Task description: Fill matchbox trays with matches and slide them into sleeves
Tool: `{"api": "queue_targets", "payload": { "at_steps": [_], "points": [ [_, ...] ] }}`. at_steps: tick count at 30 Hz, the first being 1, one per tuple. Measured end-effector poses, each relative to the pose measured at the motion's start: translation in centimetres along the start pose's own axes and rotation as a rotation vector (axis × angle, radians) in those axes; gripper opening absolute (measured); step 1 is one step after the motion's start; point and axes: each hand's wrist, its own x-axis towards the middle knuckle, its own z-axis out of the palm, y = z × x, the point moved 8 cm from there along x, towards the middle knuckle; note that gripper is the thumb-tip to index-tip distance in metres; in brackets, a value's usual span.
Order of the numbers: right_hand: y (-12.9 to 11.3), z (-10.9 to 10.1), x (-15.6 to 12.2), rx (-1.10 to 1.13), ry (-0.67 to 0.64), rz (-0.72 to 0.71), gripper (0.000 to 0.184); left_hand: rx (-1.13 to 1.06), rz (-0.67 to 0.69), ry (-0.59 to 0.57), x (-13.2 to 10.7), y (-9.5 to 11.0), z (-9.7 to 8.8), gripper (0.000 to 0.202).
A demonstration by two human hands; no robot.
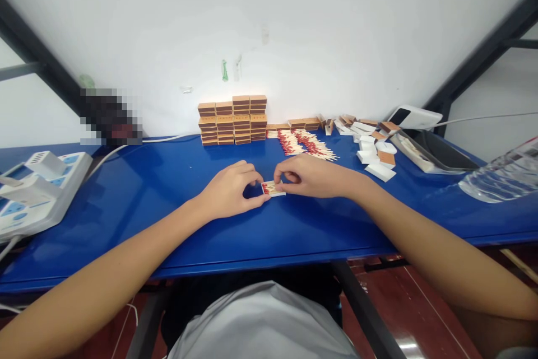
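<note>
A small white matchbox tray (284,193) with red-headed matches (270,186) in it lies at the middle of the blue table. My left hand (231,190) grips its left end between thumb and fingers. From the right, my right hand (309,175) reaches over the tray with its fingers curled and the fingertips pinched at the matches. What lies exactly between those fingertips is partly hidden. Beyond my right hand are spread rows of loose matches (290,142), their heads red and sticks pale.
Stacked matchboxes (233,122) stand against the wall. Empty white trays (367,152) and brown sleeves are heaped at the back right. Further right are a phone-like dark slab (441,150), a white device (416,117) and a clear plastic bottle (500,177). A power strip (63,191) lies left.
</note>
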Motion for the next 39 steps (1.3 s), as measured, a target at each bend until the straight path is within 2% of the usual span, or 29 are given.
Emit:
{"api": "queue_targets", "payload": {
  "at_steps": [13,17,21,32,39],
  "points": [
    [-0.3,0.1,0.3,-0.06,0.06,-0.019,0.018,0.002,0.01,-0.003,0.0,0.0,0.1,0.027],
    [-0.3,0.4,0.3,-0.05,0.036,-0.025,0.022,0.0,0.01,-0.003,0.0,0.1,0.1,0.026],
    [-0.2,0.6,0.4,-0.018,0.022,-0.031,0.013,0.004,0.01,-0.004,0.1,0.0,0.2,0.026],
    [-1.4,0.6,0.3,0.001,0.049,-0.103,0.017,0.001,0.025,0.001,0.0,0.1,0.2,0.026],
    [-0.9,0.5,0.5,-0.015,0.076,-0.053,0.018,-0.009,0.017,0.001,0.0,0.0,0.1,0.025]
  ]
}}
